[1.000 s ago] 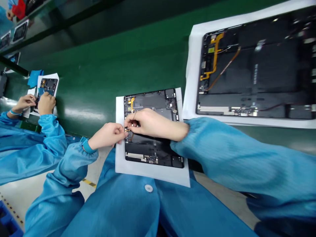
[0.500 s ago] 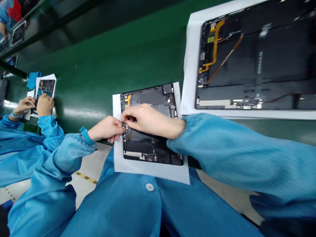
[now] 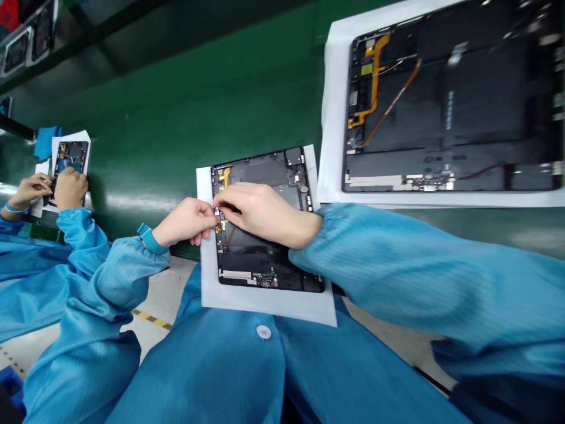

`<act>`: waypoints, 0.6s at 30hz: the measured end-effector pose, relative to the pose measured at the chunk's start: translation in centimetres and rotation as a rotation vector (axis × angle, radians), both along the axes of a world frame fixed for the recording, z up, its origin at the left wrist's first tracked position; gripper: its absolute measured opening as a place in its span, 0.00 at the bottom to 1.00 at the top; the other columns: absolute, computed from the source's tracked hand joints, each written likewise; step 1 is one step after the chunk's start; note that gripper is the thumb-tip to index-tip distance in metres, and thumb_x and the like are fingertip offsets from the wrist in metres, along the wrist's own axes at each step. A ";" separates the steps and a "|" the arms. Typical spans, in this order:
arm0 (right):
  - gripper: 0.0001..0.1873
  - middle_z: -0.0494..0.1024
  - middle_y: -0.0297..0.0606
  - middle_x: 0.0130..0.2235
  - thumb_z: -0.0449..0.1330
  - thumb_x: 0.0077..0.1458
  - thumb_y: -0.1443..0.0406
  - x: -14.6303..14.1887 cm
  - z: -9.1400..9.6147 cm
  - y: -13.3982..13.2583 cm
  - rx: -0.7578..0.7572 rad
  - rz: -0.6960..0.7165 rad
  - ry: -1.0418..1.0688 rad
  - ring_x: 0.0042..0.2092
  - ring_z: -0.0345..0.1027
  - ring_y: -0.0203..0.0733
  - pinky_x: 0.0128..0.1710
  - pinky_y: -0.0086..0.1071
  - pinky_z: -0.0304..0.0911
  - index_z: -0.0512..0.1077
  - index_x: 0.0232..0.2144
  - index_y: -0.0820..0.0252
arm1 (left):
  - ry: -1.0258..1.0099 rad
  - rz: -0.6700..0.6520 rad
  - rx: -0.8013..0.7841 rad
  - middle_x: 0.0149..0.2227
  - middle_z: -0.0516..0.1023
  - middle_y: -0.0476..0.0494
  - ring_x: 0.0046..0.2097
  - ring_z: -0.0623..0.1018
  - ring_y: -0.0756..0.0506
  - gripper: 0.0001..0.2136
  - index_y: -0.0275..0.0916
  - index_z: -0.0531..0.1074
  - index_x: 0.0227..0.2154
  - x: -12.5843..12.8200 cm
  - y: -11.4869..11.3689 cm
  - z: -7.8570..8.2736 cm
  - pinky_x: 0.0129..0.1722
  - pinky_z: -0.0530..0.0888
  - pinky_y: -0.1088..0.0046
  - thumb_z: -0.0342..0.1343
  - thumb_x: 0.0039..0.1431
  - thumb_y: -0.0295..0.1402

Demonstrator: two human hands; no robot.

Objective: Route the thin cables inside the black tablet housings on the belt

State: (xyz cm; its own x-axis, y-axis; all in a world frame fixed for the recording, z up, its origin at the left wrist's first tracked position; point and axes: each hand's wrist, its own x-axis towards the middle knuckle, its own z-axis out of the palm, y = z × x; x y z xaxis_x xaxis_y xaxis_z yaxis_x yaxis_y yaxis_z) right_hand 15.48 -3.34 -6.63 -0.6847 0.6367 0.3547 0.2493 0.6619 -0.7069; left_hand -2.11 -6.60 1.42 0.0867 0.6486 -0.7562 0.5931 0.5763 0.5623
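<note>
In the head view an opened tablet (image 3: 251, 262) lies on a white sheet (image 3: 269, 301) in front of me, its inner parts showing. My left hand (image 3: 188, 221) is closed at the tablet's left edge, thumb and fingers pinched together. My right hand (image 3: 256, 209) reaches over the tablet from the right, fingertips pinched at the same left edge, close to my left fingertips. Whatever either pinch holds is too small or hidden to make out. An orange flex cable (image 3: 227, 176) shows just above my right fingers.
A second, larger-looking opened tablet (image 3: 441, 129) lies on white sheets (image 3: 334, 118) at the right of the green table (image 3: 176, 112). At the left, a co-worker's hands (image 3: 70, 188) work on another opened tablet (image 3: 79, 150). A blue cloth (image 3: 46, 141) lies behind it.
The view has shifted slightly, so most things sit a little further left. My right fingertips have moved slightly up along the tablet's left edge; both hands stay pinched there.
</note>
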 end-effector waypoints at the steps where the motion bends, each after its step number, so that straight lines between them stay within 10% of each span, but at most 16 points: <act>1: 0.11 0.81 0.42 0.37 0.54 0.64 0.71 0.0 0.0 0.0 0.000 -0.002 0.006 0.40 0.73 0.45 0.41 0.36 0.64 0.77 0.38 0.59 | 0.001 -0.003 -0.004 0.15 0.71 0.54 0.13 0.68 0.56 0.14 0.36 0.66 0.21 0.0 0.1 0.0 0.14 0.63 0.83 0.53 0.62 0.19; 18: 0.10 0.80 0.41 0.33 0.54 0.64 0.70 0.0 -0.5 0.3 0.074 -0.001 0.056 0.36 0.68 0.45 0.40 0.38 0.63 0.76 0.34 0.58 | -0.055 -0.033 -0.049 0.15 0.71 0.54 0.13 0.66 0.56 0.14 0.37 0.66 0.20 -0.1 0.2 0.0 0.14 0.60 0.82 0.53 0.61 0.19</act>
